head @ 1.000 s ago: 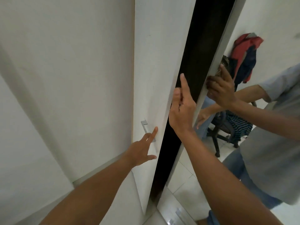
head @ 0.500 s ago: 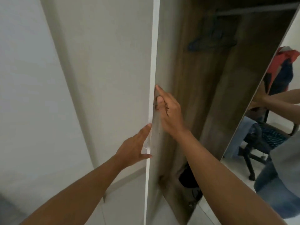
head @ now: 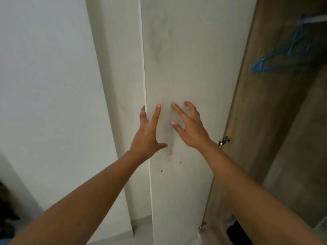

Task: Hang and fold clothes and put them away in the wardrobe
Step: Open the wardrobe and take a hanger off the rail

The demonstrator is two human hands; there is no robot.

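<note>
on wardrobe door [head: 185, 68] (inner face), both hands spread.

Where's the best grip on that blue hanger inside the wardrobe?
Probably the blue hanger's lower left corner, coming in from the open front, past the opened door. That corner hangs clear of the wooden wall; its hook sits up at the rail, higher and blurred here.

Matt white smudged door panel [head: 185, 68], wood-grain wardrobe interior [head: 276, 103], blue wire hangers [head: 276, 55], shiny metal hinge [head: 223, 141]
</note>
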